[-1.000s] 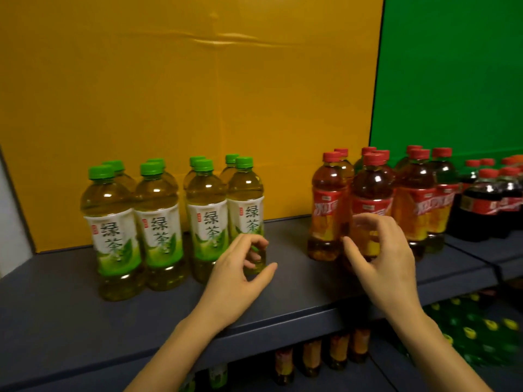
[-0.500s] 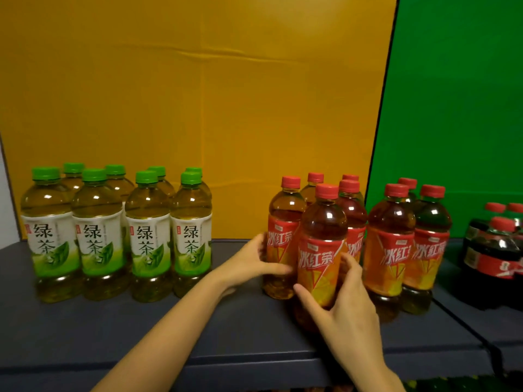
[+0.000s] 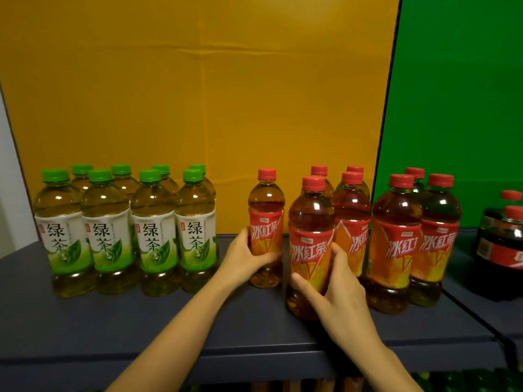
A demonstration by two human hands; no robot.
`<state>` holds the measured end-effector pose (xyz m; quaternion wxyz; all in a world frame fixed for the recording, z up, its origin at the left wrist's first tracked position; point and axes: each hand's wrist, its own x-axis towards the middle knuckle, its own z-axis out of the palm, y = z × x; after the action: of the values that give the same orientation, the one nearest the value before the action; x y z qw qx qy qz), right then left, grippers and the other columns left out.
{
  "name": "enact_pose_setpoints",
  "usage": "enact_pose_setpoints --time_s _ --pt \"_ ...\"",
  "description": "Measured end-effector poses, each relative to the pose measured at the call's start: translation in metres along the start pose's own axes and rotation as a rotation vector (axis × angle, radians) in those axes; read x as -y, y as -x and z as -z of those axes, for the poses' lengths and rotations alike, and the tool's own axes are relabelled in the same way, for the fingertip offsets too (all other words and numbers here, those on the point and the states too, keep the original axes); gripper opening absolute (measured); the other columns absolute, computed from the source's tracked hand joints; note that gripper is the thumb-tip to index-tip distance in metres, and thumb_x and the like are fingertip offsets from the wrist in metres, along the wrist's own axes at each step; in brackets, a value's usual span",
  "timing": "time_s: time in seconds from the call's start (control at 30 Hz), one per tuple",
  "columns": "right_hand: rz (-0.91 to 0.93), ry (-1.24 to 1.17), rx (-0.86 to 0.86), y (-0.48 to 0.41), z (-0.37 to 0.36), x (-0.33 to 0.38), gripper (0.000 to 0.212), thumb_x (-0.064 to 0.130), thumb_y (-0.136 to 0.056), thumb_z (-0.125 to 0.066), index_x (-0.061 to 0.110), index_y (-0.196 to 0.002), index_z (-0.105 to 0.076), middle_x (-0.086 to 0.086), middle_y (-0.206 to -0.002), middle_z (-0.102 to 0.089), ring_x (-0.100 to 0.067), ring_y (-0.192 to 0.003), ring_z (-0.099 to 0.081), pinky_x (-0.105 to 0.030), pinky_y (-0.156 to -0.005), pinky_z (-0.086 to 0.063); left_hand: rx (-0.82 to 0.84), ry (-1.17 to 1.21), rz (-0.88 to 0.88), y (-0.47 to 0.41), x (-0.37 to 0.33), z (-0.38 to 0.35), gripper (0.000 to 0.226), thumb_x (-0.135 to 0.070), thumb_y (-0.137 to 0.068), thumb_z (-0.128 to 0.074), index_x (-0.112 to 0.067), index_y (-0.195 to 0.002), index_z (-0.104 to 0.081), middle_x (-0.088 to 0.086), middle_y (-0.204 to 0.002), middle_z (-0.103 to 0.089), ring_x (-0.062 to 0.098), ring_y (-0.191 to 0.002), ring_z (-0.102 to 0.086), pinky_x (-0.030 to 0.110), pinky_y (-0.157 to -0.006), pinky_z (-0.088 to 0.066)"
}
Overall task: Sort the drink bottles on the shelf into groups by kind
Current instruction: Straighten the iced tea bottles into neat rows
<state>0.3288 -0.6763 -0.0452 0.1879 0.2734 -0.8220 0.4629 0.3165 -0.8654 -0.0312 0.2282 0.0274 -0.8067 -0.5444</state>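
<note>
Gripped the leftmost iced tea bottle (image 3: 266,222) with the left hand (image 3: 243,258), fingers curled round the lower part of the red label from the left side. Clasped the front iced tea bottle (image 3: 310,241) with the right hand (image 3: 339,301), thumb laid across the bottom left of the label, fingers wrapped round the right side. Found both bottles upright on the dark shelf (image 3: 141,321), red caps on, just beside each other, the front one nearer the shelf edge, the leftmost one further back. Counted six more iced tea bottles (image 3: 396,239) behind and to the right of that pair, upright, close together, labels facing forward. Counted eight green tea bottles (image 3: 124,230) at the left of the shelf, green caps on, packed in two rows of four. Saw a strip of bare shelf between the green tea group and the leftmost iced tea bottle, with the left wrist over it. Made out two dark cola bottles (image 3: 501,250) at the far right, red caps on, partly out of view, apart from the iced tea group. Saw a yellow board (image 3: 198,108) behind the green tea and most of the iced tea, and a green board (image 3: 458,108) behind the rest
</note>
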Motion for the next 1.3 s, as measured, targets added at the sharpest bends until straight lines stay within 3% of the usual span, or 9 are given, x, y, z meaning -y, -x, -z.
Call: enact_pose_setpoints --time_s 0.2,0.43,0.6,0.7,1.0,1.3 --pt "0.019 -0.084 0.061 -0.022 -0.027 0.010 0.079 0.036 -0.083 -0.064 0.018 -0.143 -0.017 0.004 -0.140 -0.042 -0.010 -0.128 -0.041 -0.031 -0.106 -0.038 -0.137 -0.039 0.001 -0.004 0.003 0.007 0.075 -0.021 -0.072 -0.078 -0.012 -0.127 -0.029 0.007 -0.122 -0.055 0.019 -0.109 -0.056 0.027 -0.086 -0.044" --pt "-0.048 -0.179 0.130 -0.048 -0.045 0.007 0.078 0.023 -0.086 -0.062 0.013 -0.143 -0.010 -0.005 -0.140 -0.041 -0.017 -0.129 -0.042 -0.035 -0.107 -0.037 -0.203 -0.046 -0.007 -0.007 0.006 0.004 0.071 -0.016 -0.075 -0.074 -0.009 -0.128 -0.028 0.012 -0.123 -0.056 0.021 -0.105 -0.057 0.027 -0.083 -0.043" --pt "-0.090 -0.162 0.118 -0.062 -0.051 0.000 0.074 0.024 -0.086 -0.063 0.012 -0.143 -0.017 -0.006 -0.141 -0.040 -0.018 -0.130 -0.039 -0.033 -0.109 -0.034 -0.214 -0.060 0.004 -0.008 0.006 0.004 0.077 -0.015 -0.076 -0.073 -0.010 -0.133 -0.023 0.011 -0.128 -0.052 0.024 -0.114 -0.053 0.027 -0.087 -0.041" --pt "-0.101 -0.107 0.068 -0.068 -0.054 -0.002 0.072 0.026 -0.086 -0.063 0.011 -0.143 -0.022 -0.007 -0.140 -0.039 -0.019 -0.131 -0.037 -0.032 -0.107 -0.032 -0.204 -0.044 0.027 -0.008 0.005 0.005 0.074 -0.008 -0.077 -0.070 -0.010 -0.134 -0.022 0.012 -0.128 -0.052 0.019 -0.109 -0.052 0.027 -0.087 -0.041" --pt "-0.194 -0.034 -0.020 -0.078 -0.062 -0.002 0.062 0.029 -0.086 -0.062 0.008 -0.134 -0.030 -0.014 -0.130 -0.053 -0.030 -0.120 -0.052 -0.042 -0.099 -0.044 -0.231 -0.082 -0.022 -0.015 0.013 0.001 0.076 -0.011 -0.076 -0.073 -0.007 -0.134 -0.024 0.014 -0.131 -0.052 0.026 -0.117 -0.054 0.029 -0.092 -0.044" --pt "-0.202 -0.151 -0.060 -0.085 -0.061 -0.015 0.061 0.027 -0.084 -0.066 0.011 -0.136 -0.038 -0.009 -0.133 -0.053 -0.025 -0.125 -0.048 -0.042 -0.105 -0.040 -0.221 -0.118 -0.032 -0.027 0.017 -0.005 0.077 -0.014 -0.075 -0.074 -0.007 -0.134 -0.025 0.014 -0.131 -0.052 0.026 -0.118 -0.053 0.034 -0.096 -0.044"
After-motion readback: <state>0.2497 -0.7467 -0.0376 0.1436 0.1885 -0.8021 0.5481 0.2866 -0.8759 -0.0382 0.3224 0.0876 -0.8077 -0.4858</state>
